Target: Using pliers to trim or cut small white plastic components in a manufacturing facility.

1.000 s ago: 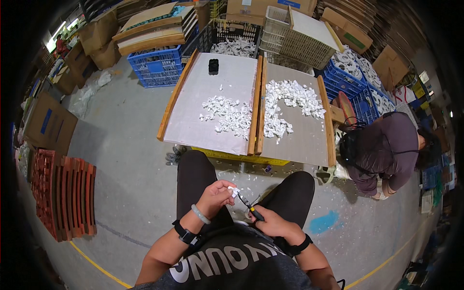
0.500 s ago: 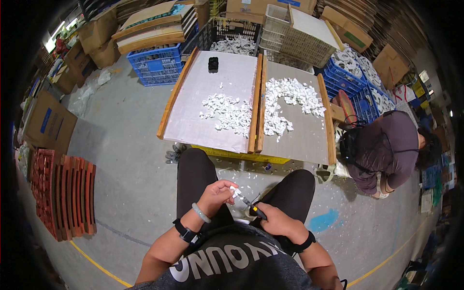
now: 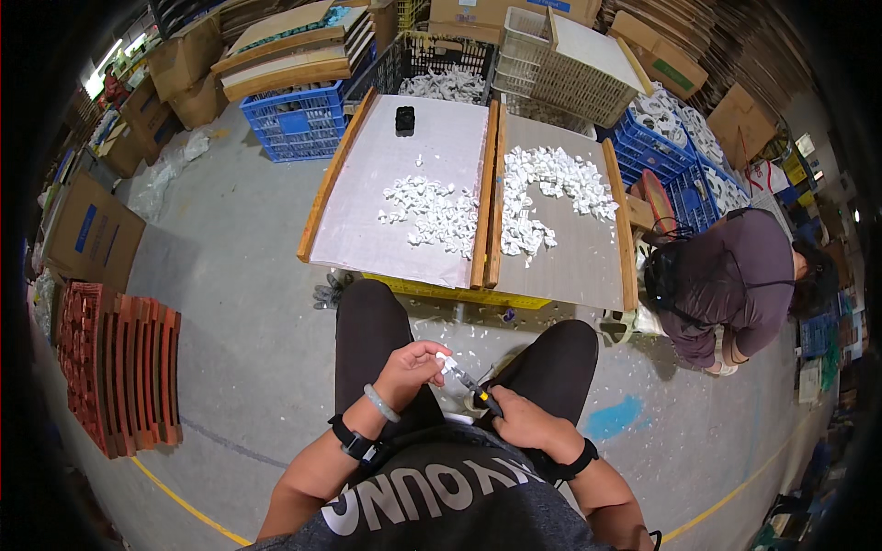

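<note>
Above my lap, my left hand (image 3: 412,374) pinches a small white plastic-looking piece (image 3: 446,363) between thumb and fingertips. My right hand (image 3: 528,421) is wrapped round a slim hand tool (image 3: 481,394) with a black grip, a yellow band and a grey front end. The tool slants up to the left, its tip at the white piece; whether it is a knife or a pair of nippers I cannot make out. Beyond my knees, white pieces like it lie in loose heaps on a left board (image 3: 432,216) and a right board (image 3: 560,188).
Wooden rails (image 3: 484,197) edge the boards, which rest over a yellow crate (image 3: 441,292). A small black object (image 3: 405,120) sits on the left board. A person (image 3: 735,280) bends down at the right. Red slatted stacks (image 3: 119,372) stand left; blue crates (image 3: 294,124) stand behind.
The tool's tip has shifted very slightly against the white piece. Both hands stay almost where they were, with the same grips.
</note>
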